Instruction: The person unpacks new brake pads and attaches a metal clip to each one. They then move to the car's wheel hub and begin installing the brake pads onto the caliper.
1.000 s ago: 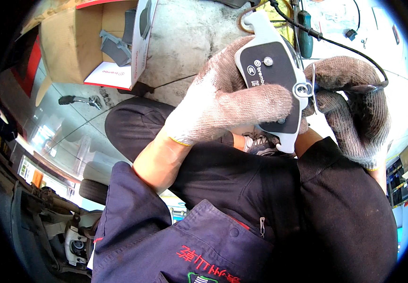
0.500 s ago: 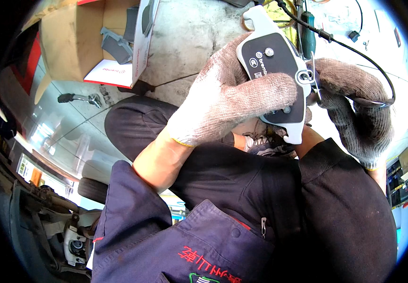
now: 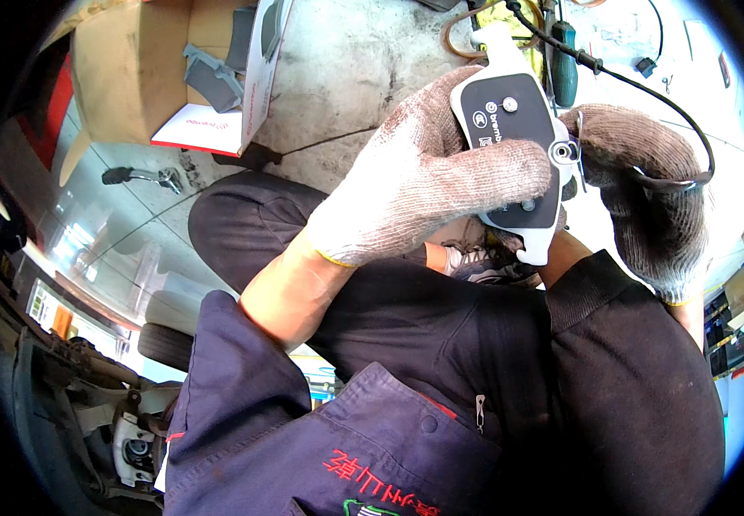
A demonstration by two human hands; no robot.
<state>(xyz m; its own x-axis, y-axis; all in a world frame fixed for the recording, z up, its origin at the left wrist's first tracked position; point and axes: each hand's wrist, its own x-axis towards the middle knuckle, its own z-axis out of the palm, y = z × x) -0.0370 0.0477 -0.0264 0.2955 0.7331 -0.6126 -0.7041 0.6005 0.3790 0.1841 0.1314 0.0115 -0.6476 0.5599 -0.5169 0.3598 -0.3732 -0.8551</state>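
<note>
A brake pad (image 3: 522, 112) with a dark face and silvery-grey edges is tilted upright in front of me. My left hand (image 3: 441, 176), in a soiled knit glove, is closed on it, its thumb lying across the face. My right hand (image 3: 647, 189), gloved too, is closed at the pad's right edge. Its fingertips pinch the end of a black sensor cable (image 3: 591, 63) beside a small metal clip (image 3: 580, 146) and the ring-shaped fitting (image 3: 564, 152). The cable loops from the top over to my right hand. The fingers behind the pad are hidden.
An open cardboard box (image 3: 122, 77) holding more brake pads (image 3: 213, 79) stands at the far left. A ratchet (image 3: 144, 177) lies on the tiled floor below it. A green-handled screwdriver (image 3: 565, 73) is beyond the pad. My bent legs (image 3: 441, 318) are close beneath my hands.
My left hand has brought the brake pad slightly right and nearer, closer to the right fingers. The cable loop has shifted a little left. Both hands keep their hold.
</note>
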